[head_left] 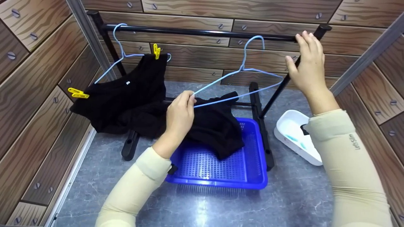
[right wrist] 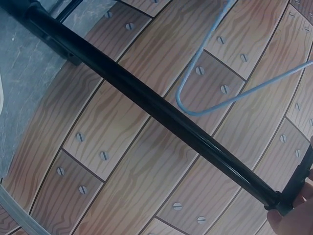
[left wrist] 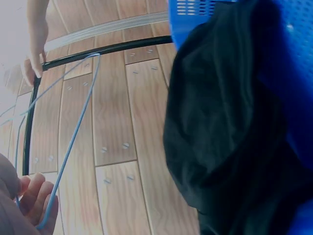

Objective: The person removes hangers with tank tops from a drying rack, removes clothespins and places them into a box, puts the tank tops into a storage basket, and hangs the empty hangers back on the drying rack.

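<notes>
My left hand [head_left: 181,110] grips one end of a light blue clothes hanger [head_left: 227,75]; its hook is up near the rack's top rail [head_left: 195,32]. In the left wrist view the fingers [left wrist: 36,196] curl round the hanger wire. My right hand [head_left: 307,64] rests at the rack's top right corner, fingers extended onto the rail's end. A second blue hanger [head_left: 121,41] hooks over the rail at the left. From it hangs a black garment [head_left: 123,94], pinned by two yellow clothespins [head_left: 78,93]. More black cloth [head_left: 217,129] lies over the blue basket [head_left: 217,183], partly behind my left hand.
A white tub [head_left: 296,149] with something light blue inside stands on the grey floor right of the rack's foot [head_left: 268,160]. The rack's right post [head_left: 274,94] slants up to my right hand. Wood-patterned walls [head_left: 195,56] enclose the space on three sides.
</notes>
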Demonstrator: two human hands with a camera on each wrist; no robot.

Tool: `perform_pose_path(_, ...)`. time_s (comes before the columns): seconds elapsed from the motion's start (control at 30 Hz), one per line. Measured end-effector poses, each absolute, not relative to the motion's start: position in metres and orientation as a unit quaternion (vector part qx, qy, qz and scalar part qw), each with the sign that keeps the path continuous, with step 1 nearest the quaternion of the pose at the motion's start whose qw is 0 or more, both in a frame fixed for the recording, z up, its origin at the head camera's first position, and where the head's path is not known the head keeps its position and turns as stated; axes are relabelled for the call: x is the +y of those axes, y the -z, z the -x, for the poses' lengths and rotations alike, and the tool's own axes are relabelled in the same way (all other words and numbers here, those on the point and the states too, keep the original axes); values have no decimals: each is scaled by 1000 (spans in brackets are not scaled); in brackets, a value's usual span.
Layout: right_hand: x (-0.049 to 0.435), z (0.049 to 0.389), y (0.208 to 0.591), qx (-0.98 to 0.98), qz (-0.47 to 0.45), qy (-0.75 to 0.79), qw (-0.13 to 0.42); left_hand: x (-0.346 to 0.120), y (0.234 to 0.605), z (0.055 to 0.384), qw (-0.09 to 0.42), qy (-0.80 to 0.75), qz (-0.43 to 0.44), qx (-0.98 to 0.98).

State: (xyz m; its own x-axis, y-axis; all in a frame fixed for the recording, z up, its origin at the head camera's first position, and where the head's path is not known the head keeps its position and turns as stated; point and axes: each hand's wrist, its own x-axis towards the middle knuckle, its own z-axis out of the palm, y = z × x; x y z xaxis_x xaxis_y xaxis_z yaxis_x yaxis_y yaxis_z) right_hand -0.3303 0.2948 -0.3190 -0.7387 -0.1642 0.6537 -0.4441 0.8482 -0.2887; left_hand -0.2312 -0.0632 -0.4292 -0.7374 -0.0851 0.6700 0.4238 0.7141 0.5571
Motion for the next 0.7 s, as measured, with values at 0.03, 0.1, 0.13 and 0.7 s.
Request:
perform_pose_path(0.03, 295, 330, 319, -907, -167, -219, 319, -62, 427, 232, 350, 362, 94, -859)
perform_pose_path(0.1, 294, 331, 319, -908, -165, -219, 317, -59, 424, 233, 352, 353, 85, -863)
perform_pose_path(0.13, 294, 331, 319, -908, -164, -219, 316, -57, 422, 234, 353, 347, 82, -865)
perform_pose_path(0.7, 293, 333, 323, -903, -162, -224, 328, -16, 411, 248, 335, 378, 17, -863)
